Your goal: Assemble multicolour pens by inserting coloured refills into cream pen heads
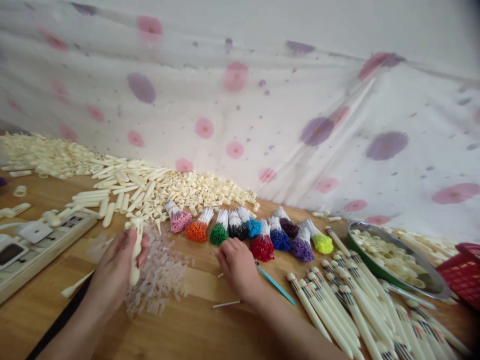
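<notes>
My left hand (118,262) is closed around cream plastic pen parts (135,252), which stick up above the fingers. Just right of it lies a heap of small clear plastic pieces (157,280). My right hand (237,265) is low over the table, its fingers curled down and pressed together; whatever they pinch is hidden. Beyond it stand bundles of pen refills with coloured ends, among them green (219,231), black (237,227) and red (262,246). A thin white stick (226,304) lies below my right wrist, and a light-blue tool (276,285) lies to its right.
Finished-looking multicolour pens (348,300) are piled at the right. Behind them are a metal bowl (444,290) of cream parts and a red basket (463,272). Cream pen parts (202,190) are heaped along the back. A power strip (80,227) lies at the left.
</notes>
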### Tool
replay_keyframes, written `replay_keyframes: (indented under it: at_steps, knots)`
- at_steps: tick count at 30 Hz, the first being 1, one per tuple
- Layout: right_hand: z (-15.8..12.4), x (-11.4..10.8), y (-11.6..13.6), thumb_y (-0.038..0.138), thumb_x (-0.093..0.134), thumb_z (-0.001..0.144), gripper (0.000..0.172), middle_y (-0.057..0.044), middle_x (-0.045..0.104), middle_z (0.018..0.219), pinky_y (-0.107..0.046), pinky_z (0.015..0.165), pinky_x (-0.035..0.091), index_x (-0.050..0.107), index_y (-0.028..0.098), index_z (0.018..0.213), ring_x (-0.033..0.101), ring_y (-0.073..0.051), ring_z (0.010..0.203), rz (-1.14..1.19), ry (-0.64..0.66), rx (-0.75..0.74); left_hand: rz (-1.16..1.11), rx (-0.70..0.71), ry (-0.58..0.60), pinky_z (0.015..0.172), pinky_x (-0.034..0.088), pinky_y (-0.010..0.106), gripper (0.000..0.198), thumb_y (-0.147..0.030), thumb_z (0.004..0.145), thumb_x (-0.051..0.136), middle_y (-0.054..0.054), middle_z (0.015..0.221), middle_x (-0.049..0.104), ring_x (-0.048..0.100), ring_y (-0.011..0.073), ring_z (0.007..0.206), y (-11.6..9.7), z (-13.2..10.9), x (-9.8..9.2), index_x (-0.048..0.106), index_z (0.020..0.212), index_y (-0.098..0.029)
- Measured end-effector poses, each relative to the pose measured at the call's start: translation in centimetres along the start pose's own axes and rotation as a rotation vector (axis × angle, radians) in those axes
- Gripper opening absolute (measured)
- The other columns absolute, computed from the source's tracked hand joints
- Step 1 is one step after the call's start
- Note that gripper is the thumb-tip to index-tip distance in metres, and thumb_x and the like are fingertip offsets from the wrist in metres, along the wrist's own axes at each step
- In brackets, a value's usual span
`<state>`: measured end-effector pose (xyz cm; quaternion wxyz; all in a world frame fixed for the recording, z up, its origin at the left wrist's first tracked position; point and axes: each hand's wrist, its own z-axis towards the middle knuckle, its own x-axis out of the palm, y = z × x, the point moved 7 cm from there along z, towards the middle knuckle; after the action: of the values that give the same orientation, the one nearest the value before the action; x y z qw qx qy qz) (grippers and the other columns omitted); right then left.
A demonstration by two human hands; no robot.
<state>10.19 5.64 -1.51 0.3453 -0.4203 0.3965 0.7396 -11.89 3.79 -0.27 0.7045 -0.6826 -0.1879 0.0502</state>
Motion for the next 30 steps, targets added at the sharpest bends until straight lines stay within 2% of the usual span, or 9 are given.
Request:
replay_keyframes:
  at_steps: [3,6,8,10,13,18,23,26,30]
  knots:
    - [3.9,-0.6,-0.6,0.027,0.037,0.095,0.033,-0.006,0.060,0.070,-0.027,0.065,0.038,0.055,0.018,0.068,0.055,-0.018,0.070,-0.034,0.015,0.016,0.056,-0.052,0.097,0.040,0.030,0.017,0.037,-0.053,0.078,0.055,-0.007,0.050,0.046,0.035,0.0064,0.042,1.4,-0.8,1.3,0.051,0.064,-0.019]
    - [7.4,-0.5,0.8,0.030,0.041,0.094,0.026,-0.005,0.063,0.083,-0.025,0.070,0.040,0.058,0.018,0.078,0.057,-0.016,0.079,-0.025,0.080,-0.050,0.022,-0.116,0.154,0.039,0.030,0.016,0.038,-0.053,0.079,0.053,-0.007,0.051,0.043,0.033,0.0061,0.042,2.6,-1.1,2.0,0.050,0.064,-0.019]
    - [9.5,0.2,2.4,0.031,0.047,0.091,0.016,-0.004,0.063,0.095,-0.025,0.074,0.042,0.058,0.020,0.093,0.057,-0.016,0.088,-0.014,0.128,-0.086,-0.035,-0.131,0.133,0.038,0.030,0.015,0.035,-0.051,0.079,0.055,-0.006,0.055,0.046,0.032,0.0055,0.042,2.8,-0.9,1.7,0.050,0.065,-0.019]
    - [11.3,1.4,3.6,0.032,0.052,0.089,0.022,-0.004,0.061,0.102,-0.029,0.076,0.045,0.055,0.020,0.106,0.056,-0.017,0.094,-0.013,0.180,-0.087,-0.080,-0.123,0.107,0.038,0.030,0.014,0.034,-0.050,0.078,0.057,-0.006,0.057,0.046,0.031,0.0051,0.043,2.6,-0.5,1.2,0.049,0.066,-0.019]
    - [13.3,3.7,4.0,0.034,0.051,0.090,0.028,-0.007,0.058,0.108,-0.039,0.078,0.048,0.054,0.015,0.111,0.058,-0.020,0.093,-0.041,0.270,-0.011,-0.131,-0.114,0.110,0.038,0.031,0.013,0.034,-0.049,0.076,0.060,-0.007,0.055,0.045,0.030,0.0047,0.042,2.1,0.0,0.8,0.049,0.065,-0.019]
    - [14.4,6.5,3.8,0.030,0.052,0.089,0.029,-0.008,0.056,0.113,-0.039,0.078,0.050,0.052,0.015,0.115,0.059,-0.020,0.093,-0.084,0.463,0.057,-0.176,-0.189,0.128,0.037,0.032,0.013,0.033,-0.049,0.073,0.064,-0.007,0.056,0.047,0.031,0.0035,0.040,2.7,-0.1,1.1,0.050,0.067,-0.019]
    - [14.3,7.0,4.3,0.030,0.053,0.089,0.029,-0.008,0.055,0.114,-0.040,0.079,0.050,0.052,0.016,0.115,0.058,-0.020,0.095,-0.119,0.627,-0.011,-0.180,-0.249,0.161,0.037,0.032,0.013,0.038,-0.055,0.071,0.061,-0.008,0.053,0.048,0.032,0.0037,0.040,3.8,-0.6,1.8,0.052,0.068,-0.019]
    - [14.2,6.8,4.5,0.030,0.053,0.089,0.029,-0.008,0.055,0.115,-0.040,0.079,0.050,0.052,0.016,0.115,0.058,-0.020,0.095,-0.143,0.656,-0.030,-0.177,-0.252,0.146,0.037,0.032,0.014,0.038,-0.055,0.070,0.063,-0.007,0.053,0.050,0.035,0.0040,0.040,4.4,-0.7,1.9,0.055,0.069,-0.018]
    - [13.9,6.6,4.8,0.030,0.053,0.089,0.029,-0.008,0.055,0.115,-0.040,0.079,0.050,0.052,0.016,0.115,0.058,-0.020,0.095,-0.174,0.623,-0.014,-0.185,-0.272,0.108,0.042,0.039,0.015,0.036,-0.051,0.065,0.069,-0.006,0.062,0.059,0.046,0.0059,0.046,5.7,-0.4,1.8,0.060,0.080,-0.020]
